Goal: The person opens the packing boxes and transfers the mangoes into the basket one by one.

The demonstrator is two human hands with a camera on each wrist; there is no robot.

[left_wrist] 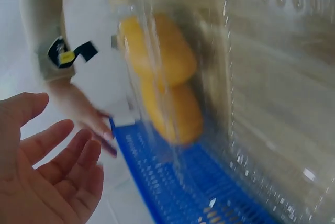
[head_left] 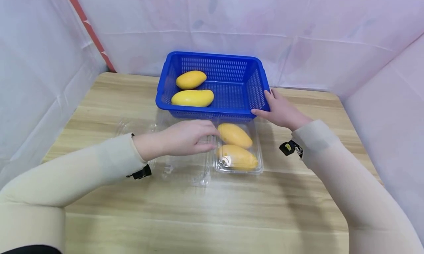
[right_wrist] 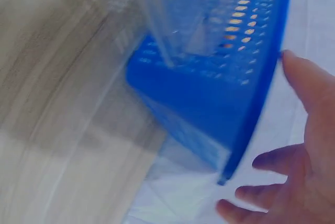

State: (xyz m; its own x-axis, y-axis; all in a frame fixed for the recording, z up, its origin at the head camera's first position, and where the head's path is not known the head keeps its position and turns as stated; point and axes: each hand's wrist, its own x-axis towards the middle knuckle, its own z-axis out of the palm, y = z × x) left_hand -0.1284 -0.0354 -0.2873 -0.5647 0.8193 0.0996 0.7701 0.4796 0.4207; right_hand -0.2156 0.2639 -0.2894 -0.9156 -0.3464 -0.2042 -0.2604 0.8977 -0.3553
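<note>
Two yellow mangoes point(head_left: 191, 80) lie at the left inside a blue plastic basket point(head_left: 212, 109). My right hand point(head_left: 283, 108) is at the basket's front right corner; the right wrist view shows the thumb at the rim and the other fingers spread beside it. In front of the basket, a clear plastic box point(head_left: 260, 151) contains two more mangoes point(head_left: 237, 157). My left hand point(head_left: 185, 138), fingers loosely bent and holding nothing, hovers beside that box, over clear plastic packaging point(head_left: 188, 169). In the left wrist view its palm and fingers point(left_wrist: 63, 166) show bare.
More clear plastic packaging point(head_left: 135, 127) lies to the left, partly behind the left forearm. All of it rests on a wooden table point(head_left: 212, 217). White sheeting point(head_left: 232, 18) walls the table at the back and both sides, close behind the basket.
</note>
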